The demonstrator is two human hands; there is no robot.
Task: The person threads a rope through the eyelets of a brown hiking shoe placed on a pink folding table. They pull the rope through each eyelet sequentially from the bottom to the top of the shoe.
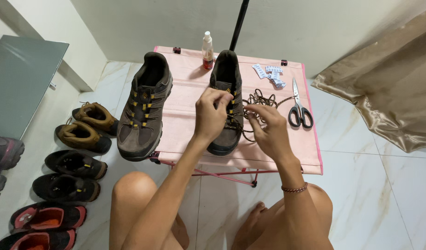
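Observation:
Two brown hiking shoes with yellow lace loops stand on a small pink folding table (185, 134). The left shoe (143, 106) has no lace and nothing touches it. My left hand (212, 113) rests on the lace loops of the right shoe (227, 81), fingers pinched at its tongue. My right hand (268, 129) pinches a brown shoelace (261, 98) just right of that shoe. The rest of the lace lies in a loose tangle on the table behind my fingers.
Black-handled scissors (298, 111), small white packets (271, 74) and a little spray bottle (207, 48) lie on the table's far side. Several pairs of shoes (72, 153) line the tiled floor on the left. A tan curtain (389, 97) hangs right. My bare knees sit under the table's edge.

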